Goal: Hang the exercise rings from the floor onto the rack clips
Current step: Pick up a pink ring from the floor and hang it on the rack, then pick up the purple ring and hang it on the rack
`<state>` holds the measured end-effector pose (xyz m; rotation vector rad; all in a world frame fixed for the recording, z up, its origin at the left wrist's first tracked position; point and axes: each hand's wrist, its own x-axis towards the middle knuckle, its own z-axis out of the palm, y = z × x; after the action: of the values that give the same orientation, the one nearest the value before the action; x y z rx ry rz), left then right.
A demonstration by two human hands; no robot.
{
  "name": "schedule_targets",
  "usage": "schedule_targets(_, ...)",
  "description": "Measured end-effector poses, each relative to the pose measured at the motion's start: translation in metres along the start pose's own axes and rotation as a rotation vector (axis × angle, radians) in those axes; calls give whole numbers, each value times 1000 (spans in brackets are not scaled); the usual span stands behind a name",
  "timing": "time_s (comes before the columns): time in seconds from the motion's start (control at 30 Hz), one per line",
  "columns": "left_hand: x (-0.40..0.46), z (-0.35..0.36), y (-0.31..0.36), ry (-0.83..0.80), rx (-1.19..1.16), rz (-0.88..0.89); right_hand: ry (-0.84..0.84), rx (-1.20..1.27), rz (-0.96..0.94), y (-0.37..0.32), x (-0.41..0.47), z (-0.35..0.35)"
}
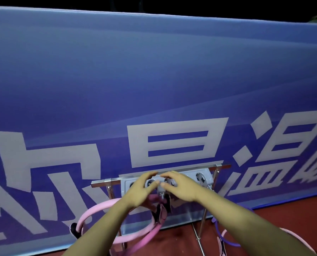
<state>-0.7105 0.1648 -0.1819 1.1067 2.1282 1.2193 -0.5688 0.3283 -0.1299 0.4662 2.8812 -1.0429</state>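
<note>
Pink rings (pixel 106 209) hang at about 6 o'clock of the view, two overlapping loops with dark padded grips, their tops drawn up under the grey clips (pixel 161 189) on the rack (pixel 172 172). Both hands meet at the middle clip: the left hand (pixel 141 191) curls round the top of a ring just below it, at 7 o'clock of the clip, and the right hand (pixel 179 185) pinches the clip from 3 o'clock, thumb against its front. To seat the ring well, the clip probably wants to be held open while the left hand lifts the ring's top fully into it, and released only once the weight sits inside. More rings, purple (pixel 220 235) and pale pink (pixel 292 237), lie on the red floor (pixel 283 209) at 4 o'clock. Behind stands a blue banner (pixel 154 80) bearing large white Chinese characters, cut off by the frame; "温" at 2 o'clock seems legible, the others I cannot read surely.
</note>
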Motion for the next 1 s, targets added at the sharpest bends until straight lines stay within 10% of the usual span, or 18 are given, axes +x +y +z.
schedule_targets(0.33, 36, 100, 107, -185, -46, 193, 312, 104, 101, 72, -111, -76)
schedule_targets(1.0, 17, 535, 376, -539, -88, 372, 776, 241, 402, 377, -496, -219)
